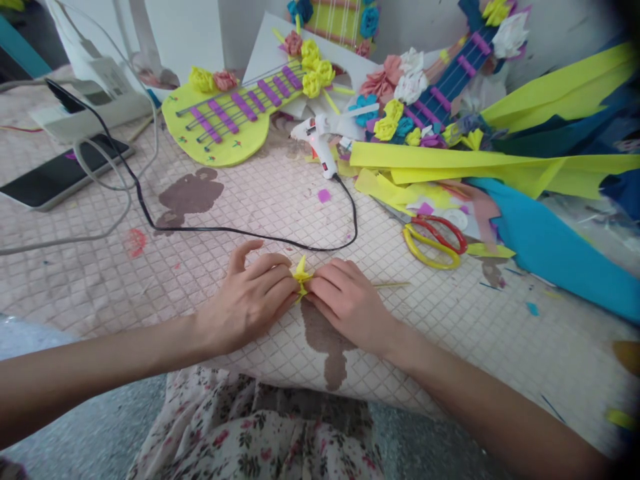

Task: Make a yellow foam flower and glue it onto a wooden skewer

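Note:
My left hand (250,297) and my right hand (345,297) meet at the middle of the quilted pink surface (240,200). Both pinch a small yellow folded foam piece (301,275) between their fingertips. The left index finger is lifted; the other fingers are curled toward the piece. A thin yellow strip (393,285) pokes out to the right from under my right hand.
A white glue gun (317,141) with a black cord (240,230) lies beyond my hands. Red and yellow scissors (434,240) rest at right beside yellow and blue foam sheets (500,167). Foam guitars with flowers (235,113) lie at the back. A phone (60,173) is at left.

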The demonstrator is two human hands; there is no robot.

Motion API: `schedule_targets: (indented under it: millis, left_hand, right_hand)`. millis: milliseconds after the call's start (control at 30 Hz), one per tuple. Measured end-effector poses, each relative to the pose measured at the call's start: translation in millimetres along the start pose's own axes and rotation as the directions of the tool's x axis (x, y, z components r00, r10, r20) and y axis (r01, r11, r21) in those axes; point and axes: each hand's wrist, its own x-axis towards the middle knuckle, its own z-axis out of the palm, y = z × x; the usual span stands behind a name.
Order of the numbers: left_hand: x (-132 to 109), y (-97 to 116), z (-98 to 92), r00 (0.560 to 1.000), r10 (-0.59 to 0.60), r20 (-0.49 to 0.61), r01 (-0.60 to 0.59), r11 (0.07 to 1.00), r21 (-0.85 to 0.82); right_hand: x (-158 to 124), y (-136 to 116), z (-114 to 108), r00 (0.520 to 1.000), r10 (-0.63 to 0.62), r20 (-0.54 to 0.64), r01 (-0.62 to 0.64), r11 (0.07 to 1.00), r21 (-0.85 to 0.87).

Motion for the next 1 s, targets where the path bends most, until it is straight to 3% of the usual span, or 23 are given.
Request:
schedule_targets:
  millis: [333,500,633,1000]
  left_hand:
    - [1.7,0.8,-1.1,1.0,0.007,-0.012,-0.007,1.0,0.012]
    - [1.2,0.2,-1.0,1.0,0.008,0.023,-0.009,0.999,0.037]
    - [0.0,-0.5,-0.2,1.0,-0.001,0.018,0.001,1.0,0.023]
    - [1.1,-1.2,-3.8,0.999,-0.033,0.027,0.035,0.997,-0.074]
  right_hand:
    - [0.6,1.0,-0.6,0.999,-0.032,0.021,0.033,0.997,-0.063]
    - [0.3,-1.6,-2.0,0.998,0.019,-0.064,-0.017,1.0,0.021]
    - [0.8,-4.3,-2.3,0.993,-0.047,-0.108,0.053,0.997,0.057]
    - [3.5,-3.8,-2.0,0.989,-0.139,-0.047,0.138,0.99,-0.018]
